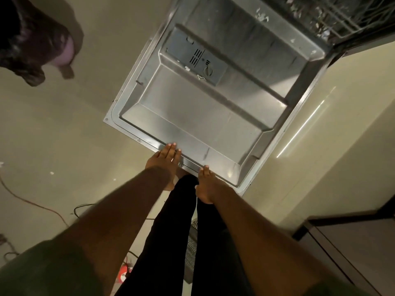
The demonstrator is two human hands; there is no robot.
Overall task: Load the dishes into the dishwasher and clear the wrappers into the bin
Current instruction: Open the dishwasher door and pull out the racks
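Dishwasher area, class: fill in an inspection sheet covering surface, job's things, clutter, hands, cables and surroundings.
Surface: pale floor, a few white specks.
Job's things: dishwasher door fully down, white scraps on its inner face; rack partly visible at top; no dishes or wrappers seen.
Clutter: red object near the feet.
Hands: left hand and right hand rest with straight fingers on the door's front edge.
Cables: orange cable and black cable on floor.
Surroundings: cupboard at right; another person's head at upper left.
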